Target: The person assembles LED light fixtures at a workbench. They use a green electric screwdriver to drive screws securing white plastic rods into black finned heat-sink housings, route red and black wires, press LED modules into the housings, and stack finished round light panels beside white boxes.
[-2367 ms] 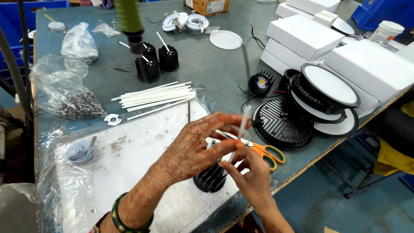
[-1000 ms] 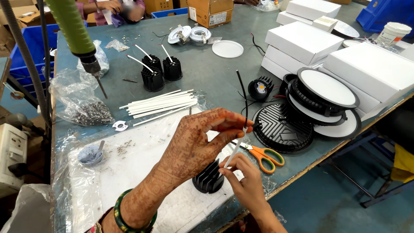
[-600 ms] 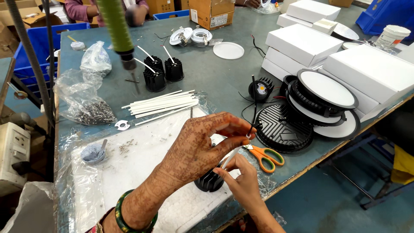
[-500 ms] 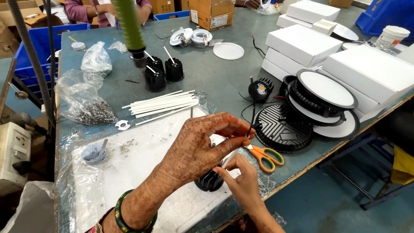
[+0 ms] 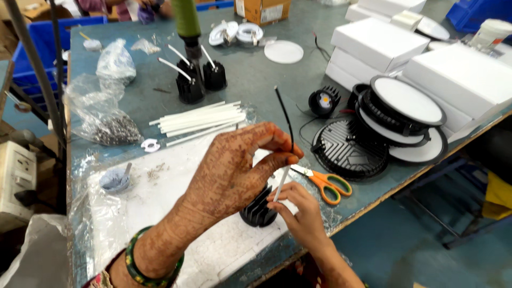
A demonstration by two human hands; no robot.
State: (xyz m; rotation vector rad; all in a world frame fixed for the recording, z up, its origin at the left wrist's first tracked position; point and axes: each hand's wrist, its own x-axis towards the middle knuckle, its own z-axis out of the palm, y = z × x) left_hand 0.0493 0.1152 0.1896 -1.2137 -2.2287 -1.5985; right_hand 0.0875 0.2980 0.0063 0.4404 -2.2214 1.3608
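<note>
My left hand (image 5: 240, 165) is raised above the surface (image 5: 256, 80), its thumb and fingertips pressed together on a thin black wire (image 5: 284, 114) that stands up past them. Just below, my right hand (image 5: 301, 210) pinches the lower end of a slim white sleeve tube (image 5: 281, 184) that runs up to the wire at my left fingertips. A black finned heat sink (image 5: 256, 210) sits under both hands, orange-handled scissors (image 5: 325, 184) just right, and a bundle of white tubes (image 5: 200, 120) lies farther back.
</note>
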